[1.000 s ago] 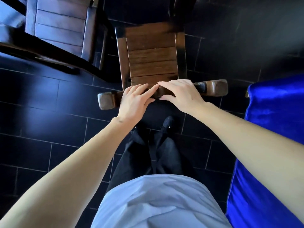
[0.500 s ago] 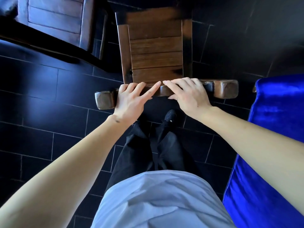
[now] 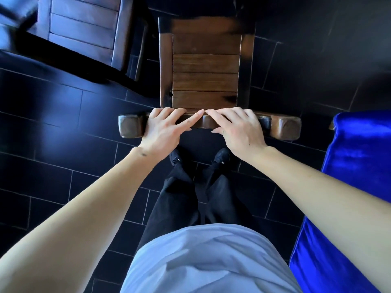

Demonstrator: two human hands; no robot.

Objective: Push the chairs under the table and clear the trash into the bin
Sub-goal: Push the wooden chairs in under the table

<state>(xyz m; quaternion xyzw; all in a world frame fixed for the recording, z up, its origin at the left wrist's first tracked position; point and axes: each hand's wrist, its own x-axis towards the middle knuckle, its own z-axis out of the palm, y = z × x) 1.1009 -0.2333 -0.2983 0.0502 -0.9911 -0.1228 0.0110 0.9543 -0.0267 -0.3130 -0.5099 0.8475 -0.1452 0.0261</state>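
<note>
head | chairs: 2 | left hand; right hand — on backrest

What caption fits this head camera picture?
Left hand and right hand rest on the top rail of the wooden chair.
</note>
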